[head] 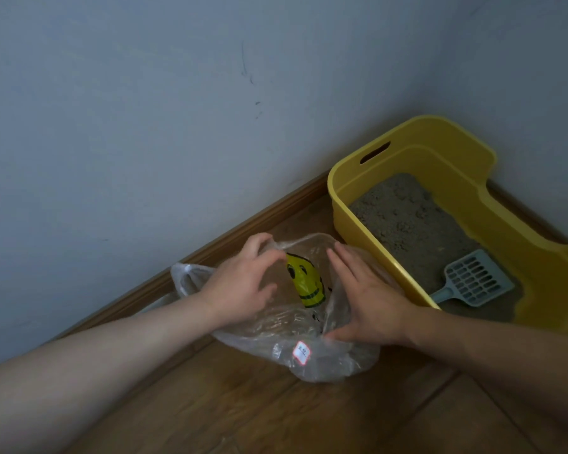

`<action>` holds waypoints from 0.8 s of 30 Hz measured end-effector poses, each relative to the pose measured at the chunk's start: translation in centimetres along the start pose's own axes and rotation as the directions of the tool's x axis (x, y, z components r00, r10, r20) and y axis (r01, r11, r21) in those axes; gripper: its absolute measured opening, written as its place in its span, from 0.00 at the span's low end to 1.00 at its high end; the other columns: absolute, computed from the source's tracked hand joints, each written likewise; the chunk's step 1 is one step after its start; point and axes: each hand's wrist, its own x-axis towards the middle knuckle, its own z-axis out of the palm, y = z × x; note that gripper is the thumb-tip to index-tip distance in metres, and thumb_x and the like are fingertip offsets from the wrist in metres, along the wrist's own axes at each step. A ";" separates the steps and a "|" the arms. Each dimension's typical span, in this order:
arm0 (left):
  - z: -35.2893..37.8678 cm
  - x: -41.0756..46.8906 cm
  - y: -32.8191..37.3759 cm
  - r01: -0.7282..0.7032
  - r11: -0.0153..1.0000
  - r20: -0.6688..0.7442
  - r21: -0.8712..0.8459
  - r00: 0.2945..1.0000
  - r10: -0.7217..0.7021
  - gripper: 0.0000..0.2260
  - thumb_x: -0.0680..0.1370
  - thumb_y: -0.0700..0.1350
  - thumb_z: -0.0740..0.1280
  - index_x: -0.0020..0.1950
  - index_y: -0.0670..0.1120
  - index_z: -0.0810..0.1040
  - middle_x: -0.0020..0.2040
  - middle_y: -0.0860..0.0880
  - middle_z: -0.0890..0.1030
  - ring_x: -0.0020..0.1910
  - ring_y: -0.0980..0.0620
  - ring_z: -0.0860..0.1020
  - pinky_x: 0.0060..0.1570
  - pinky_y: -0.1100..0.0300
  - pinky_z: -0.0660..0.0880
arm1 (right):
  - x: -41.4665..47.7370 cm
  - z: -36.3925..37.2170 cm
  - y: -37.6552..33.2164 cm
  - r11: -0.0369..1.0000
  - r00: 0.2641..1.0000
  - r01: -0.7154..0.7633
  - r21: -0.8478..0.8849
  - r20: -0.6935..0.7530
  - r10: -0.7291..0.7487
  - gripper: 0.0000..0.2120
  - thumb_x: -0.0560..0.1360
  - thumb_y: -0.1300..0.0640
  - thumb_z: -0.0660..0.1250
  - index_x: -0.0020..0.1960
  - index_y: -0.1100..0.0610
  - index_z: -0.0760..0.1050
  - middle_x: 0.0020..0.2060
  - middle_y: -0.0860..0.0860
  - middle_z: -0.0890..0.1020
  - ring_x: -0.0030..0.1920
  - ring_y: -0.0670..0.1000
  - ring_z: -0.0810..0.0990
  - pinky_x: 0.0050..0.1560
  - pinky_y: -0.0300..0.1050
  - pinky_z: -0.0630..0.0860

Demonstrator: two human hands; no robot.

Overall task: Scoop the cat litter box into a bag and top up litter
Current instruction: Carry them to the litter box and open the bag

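The fingers (263,245) of your left hand (243,286) curl round the far rim of the clear crumpled plastic bag with a yellow smiley print (309,358), gripping it. The fingers (345,263) of your right hand (371,303) lie straight against the bag's right edge. The bag sits on the brown wooden floor (276,414), just left of the yellow plastic litter box (368,244), where a grey slotted plastic scoop (476,278) lies on sandy litter (407,221).

Wall (145,126): pale grey-blue, plain finish. Dark scuffs (244,65) upper middle, smaller marks below; possibly pen or dirt, light too dim to tell. Second wall (538,60) meets first at corner, far right. Skirting (243,224): brown wood, along wall foot. Floor (276,417): brown wood planks, seams visible.
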 end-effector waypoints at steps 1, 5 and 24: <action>-0.2 0.5 0.4 0.004 1.000 -0.011 -0.018 1.000 -0.004 0.20 0.74 0.42 0.70 0.65 0.55 0.73 0.74 0.47 0.64 0.58 0.46 0.78 0.60 0.55 0.74 | -0.2 -0.1 0.0 1.000 1.000 0.005 -0.010 -0.006 -0.005 0.66 0.61 0.32 0.75 0.77 0.45 0.28 0.76 0.40 0.29 0.75 0.45 0.29 0.76 0.49 0.40; -1.4 2.1 1.7 0.095 0.989 0.045 -0.113 0.995 -0.091 0.19 0.76 0.33 0.61 0.60 0.51 0.81 0.56 0.47 0.82 0.45 0.56 0.79 0.48 0.68 0.73 | -0.9 -0.4 0.2 0.994 0.998 0.049 -0.093 -0.027 -0.052 0.63 0.64 0.30 0.72 0.78 0.46 0.30 0.77 0.43 0.30 0.75 0.47 0.28 0.76 0.50 0.39; -2.8 2.4 4.2 -0.016 0.930 -0.179 -0.368 0.982 -0.054 0.18 0.75 0.39 0.73 0.63 0.50 0.79 0.47 0.59 0.76 0.47 0.60 0.77 0.54 0.62 0.75 | -4.6 -5.8 0.0 0.971 0.963 0.146 0.189 -0.252 -0.095 0.51 0.69 0.35 0.71 0.80 0.46 0.43 0.78 0.42 0.52 0.76 0.44 0.57 0.71 0.42 0.61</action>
